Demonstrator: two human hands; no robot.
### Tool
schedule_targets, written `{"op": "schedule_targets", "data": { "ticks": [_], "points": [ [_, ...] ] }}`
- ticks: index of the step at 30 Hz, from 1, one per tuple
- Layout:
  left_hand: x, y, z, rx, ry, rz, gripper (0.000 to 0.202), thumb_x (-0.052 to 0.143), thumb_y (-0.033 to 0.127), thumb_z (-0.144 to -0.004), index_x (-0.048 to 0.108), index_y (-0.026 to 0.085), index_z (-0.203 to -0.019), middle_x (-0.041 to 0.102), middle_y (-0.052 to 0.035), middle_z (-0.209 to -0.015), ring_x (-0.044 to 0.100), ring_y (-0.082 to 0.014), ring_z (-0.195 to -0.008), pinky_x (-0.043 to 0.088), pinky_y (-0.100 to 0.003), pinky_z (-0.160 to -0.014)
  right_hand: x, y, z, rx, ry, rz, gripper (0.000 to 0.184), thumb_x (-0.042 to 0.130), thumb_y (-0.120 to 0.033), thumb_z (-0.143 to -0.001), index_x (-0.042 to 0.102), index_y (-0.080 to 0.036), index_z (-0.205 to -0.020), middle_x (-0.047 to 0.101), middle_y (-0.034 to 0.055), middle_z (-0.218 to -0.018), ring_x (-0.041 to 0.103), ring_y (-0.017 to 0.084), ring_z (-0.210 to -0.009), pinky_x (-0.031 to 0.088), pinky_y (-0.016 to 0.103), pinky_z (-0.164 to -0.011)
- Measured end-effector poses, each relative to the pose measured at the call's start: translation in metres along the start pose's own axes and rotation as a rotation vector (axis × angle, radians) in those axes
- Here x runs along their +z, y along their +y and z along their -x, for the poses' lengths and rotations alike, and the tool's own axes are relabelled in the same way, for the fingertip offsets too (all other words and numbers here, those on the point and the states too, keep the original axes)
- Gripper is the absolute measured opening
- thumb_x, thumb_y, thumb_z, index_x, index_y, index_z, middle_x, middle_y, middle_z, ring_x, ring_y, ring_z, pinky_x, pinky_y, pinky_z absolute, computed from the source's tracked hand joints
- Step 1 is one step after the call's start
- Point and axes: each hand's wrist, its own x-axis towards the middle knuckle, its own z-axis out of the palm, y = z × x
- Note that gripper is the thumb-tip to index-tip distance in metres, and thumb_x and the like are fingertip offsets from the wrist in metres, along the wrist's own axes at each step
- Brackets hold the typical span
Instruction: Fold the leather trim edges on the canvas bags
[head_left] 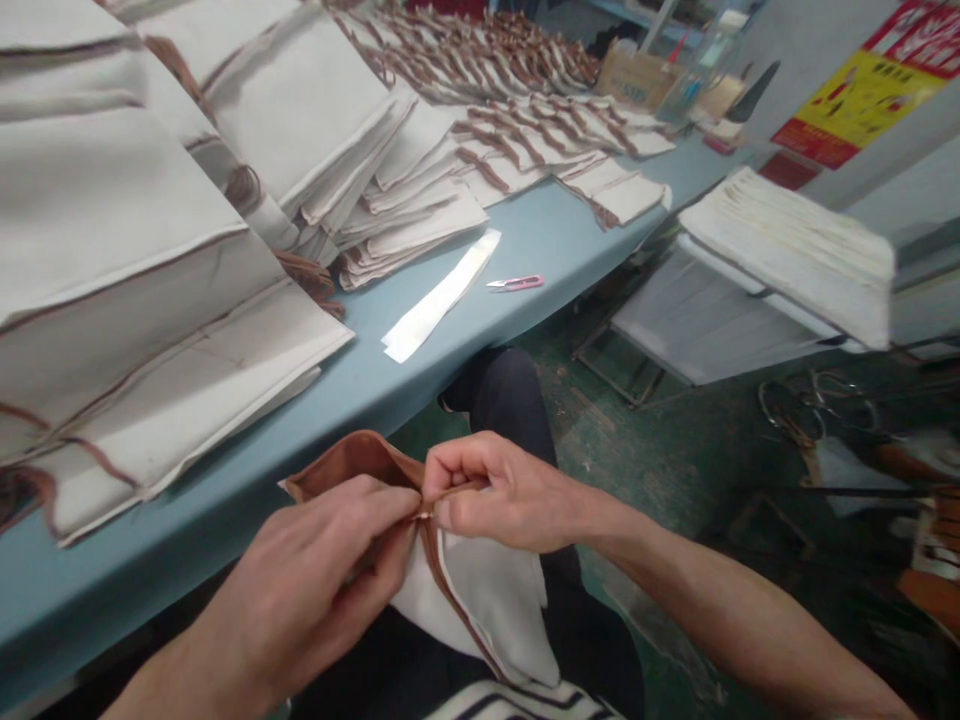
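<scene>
Pinching a canvas bag (487, 620) — left hand (315, 570), right hand (502, 490) closed on its brown trim (352, 465), bag hanging below.

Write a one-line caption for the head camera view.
Left hand and right hand pinch brown trim on a cream canvas bag beside stacked bags on a blue table.

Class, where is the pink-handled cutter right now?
The pink-handled cutter lies on the blue table in the head view, just right of the white strip.

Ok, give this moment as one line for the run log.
left hand: pinches canvas bag's brown trim | right hand: same trim | table: pink snips
</scene>
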Motion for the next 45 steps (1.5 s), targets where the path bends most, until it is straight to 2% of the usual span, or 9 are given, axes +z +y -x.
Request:
{"op": "schedule_targets", "data": {
  "ticks": [4, 11, 15, 19, 26, 30, 35, 41, 45],
  "points": [
    [-0.009, 0.006, -0.005, -0.159, -0.068, 0.210, 0.013, 0.053, 0.018, -0.102, 0.059, 0.028, -0.109, 0.072, 0.0074, -0.083, 0.068, -0.0097, -0.064, 0.048, -0.021, -0.061, 0.004, -0.007, 0.009, -0.176, 0.092, 0.266, 0.007, 0.064, -0.018, -0.075, 0.058, -0.020, -0.072, 0.051, -0.0086, -0.062, 0.042, 0.008, -0.055, 0.034, 0.019, -0.051],
    [-0.016, 0.001, -0.009, -0.078, -0.266, 0.209, 0.019, 0.046, 0.018, -0.110, 0.063, 0.026, -0.103, 0.070, 0.0044, -0.087, 0.067, -0.0140, -0.074, 0.048, -0.027, -0.069, 0.010, -0.012, 0.019, -0.481, 0.239, 0.628, 0.008, 0.055, -0.013, -0.077, 0.054, -0.020, -0.074, 0.055, -0.0064, -0.067, 0.049, 0.008, -0.058, 0.035, 0.023, -0.060],
    [-0.013, 0.005, -0.007, 0.027, -0.176, 0.196, 0.025, 0.045, 0.015, -0.109, 0.058, 0.025, -0.089, 0.063, 0.0047, -0.073, 0.057, -0.0138, -0.059, 0.039, -0.029, -0.056, 0.009, 0.000, 0.015, -0.382, 0.091, 0.275, 0.009, 0.063, -0.017, -0.077, 0.054, -0.020, -0.075, 0.052, -0.0077, -0.066, 0.043, 0.008, -0.057, 0.038, 0.021, -0.057],
    [-0.011, 0.012, -0.002, -0.133, -0.176, 0.425, 0.027, 0.050, 0.020, -0.109, 0.060, 0.025, -0.085, 0.065, 0.0057, -0.070, 0.059, -0.0115, -0.061, 0.046, -0.022, -0.059, 0.014, 0.024, 0.007, -0.235, -0.092, -0.153, 0.037, 0.079, -0.044, -0.083, 0.051, -0.021, -0.075, 0.044, -0.0095, -0.062, 0.037, 0.007, -0.055, 0.038, 0.020, -0.053],
    [0.002, 0.015, 0.007, -0.290, -0.088, 0.735, 0.037, 0.047, 0.037, -0.114, 0.065, 0.024, -0.085, 0.068, 0.0012, -0.076, 0.064, -0.0137, -0.069, 0.053, -0.021, -0.064, 0.017, 0.035, 0.002, -0.226, -0.132, -0.311, 0.054, 0.090, -0.057, -0.078, 0.052, -0.020, -0.072, 0.044, -0.0104, -0.060, 0.032, 0.006, -0.054, 0.031, 0.019, -0.051],
    [0.002, 0.020, -0.002, -0.265, -0.076, 0.657, 0.030, 0.050, 0.032, -0.113, 0.070, 0.025, -0.092, 0.073, 0.0013, -0.081, 0.067, -0.0138, -0.072, 0.054, -0.020, -0.066, 0.007, 0.029, 0.008, -0.201, -0.074, -0.173, 0.054, 0.087, -0.061, -0.078, 0.052, -0.021, -0.078, 0.041, -0.0115, -0.061, 0.031, 0.006, -0.054, 0.029, 0.019, -0.050],
    [-0.005, 0.022, -0.004, -0.209, -0.078, 0.512, 0.027, 0.052, 0.027, -0.110, 0.069, 0.026, -0.090, 0.071, 0.0048, -0.078, 0.065, -0.0120, -0.069, 0.052, -0.017, -0.064, -0.003, 0.012, 0.018, -0.251, -0.062, 0.164, 0.039, 0.082, -0.050, -0.082, 0.054, -0.022, -0.087, 0.051, -0.0093, -0.069, 0.041, 0.008, -0.057, 0.035, 0.021, -0.054],
    [-0.010, 0.023, -0.003, -0.163, -0.062, 0.370, 0.024, 0.053, 0.026, -0.110, 0.069, 0.028, -0.093, 0.071, 0.0058, -0.080, 0.065, -0.0123, -0.073, 0.051, -0.018, -0.069, -0.004, -0.024, 0.022, -0.439, -0.047, 0.624, 0.051, 0.040, -0.055, -0.113, 0.048, -0.021, -0.075, 0.046, -0.0044, -0.070, 0.044, 0.012, -0.063, 0.030, 0.029, -0.063],
    [-0.012, 0.019, -0.009, -0.140, -0.038, 0.354, 0.029, 0.057, 0.020, -0.107, 0.061, 0.024, -0.079, 0.061, 0.0079, -0.067, 0.055, -0.0096, -0.059, 0.044, -0.018, -0.059, -0.001, -0.026, 0.019, -0.487, -0.055, 0.663, 0.054, 0.052, -0.053, -0.111, 0.046, -0.021, -0.069, 0.044, -0.0057, -0.065, 0.043, 0.009, -0.059, 0.028, 0.027, -0.059]
  ]
}}
